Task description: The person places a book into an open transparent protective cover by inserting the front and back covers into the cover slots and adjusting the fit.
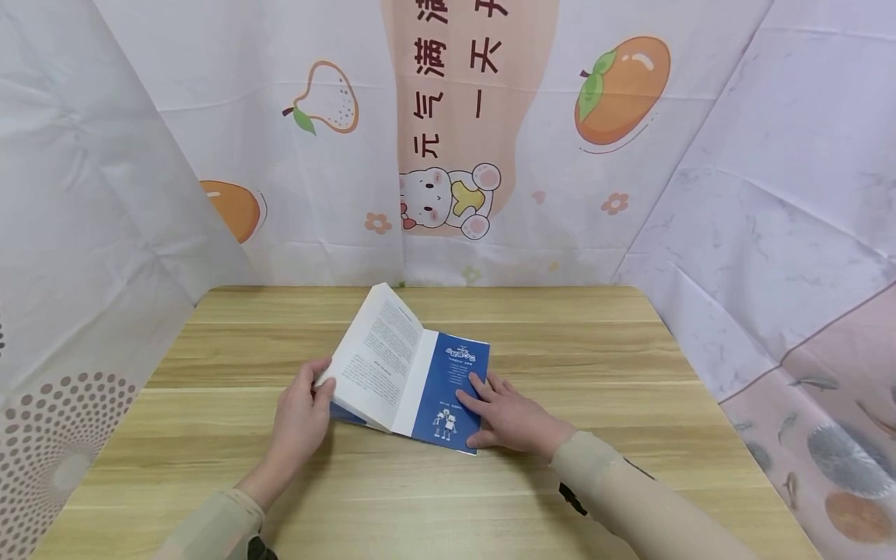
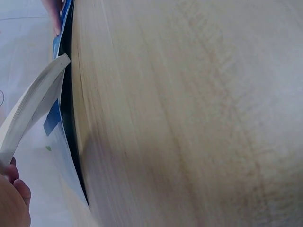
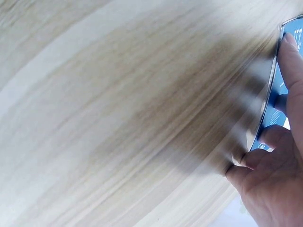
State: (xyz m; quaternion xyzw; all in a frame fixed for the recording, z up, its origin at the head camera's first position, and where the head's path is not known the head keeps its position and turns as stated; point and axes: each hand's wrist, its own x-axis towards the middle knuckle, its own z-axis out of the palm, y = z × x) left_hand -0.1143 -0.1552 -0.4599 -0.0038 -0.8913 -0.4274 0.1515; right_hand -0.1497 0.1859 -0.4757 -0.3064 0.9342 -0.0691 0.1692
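A paperback book [image 1: 381, 362] lies open on the wooden table, its printing upside down in the head view. My left hand [image 1: 302, 412] grips the outer edge of the raised block of pages, thumb on the printed side. In the left wrist view those pages [image 2: 35, 97] curve up from the cover beneath. On the right, the blue cover flap [image 1: 448, 389] with white lettering and small white figures lies spread out. My right hand [image 1: 514, 416] rests on that flap's outer edge, fingers spread. The right wrist view shows its fingers [image 3: 289, 61] along the edge.
The wood-grain table [image 1: 574, 334] extends around the book on all sides. Behind it hangs a white cloth [image 1: 280, 179] printed with fruit, a cartoon bear and lettering. More patterned cloth [image 1: 791, 194] flanks the table on the right.
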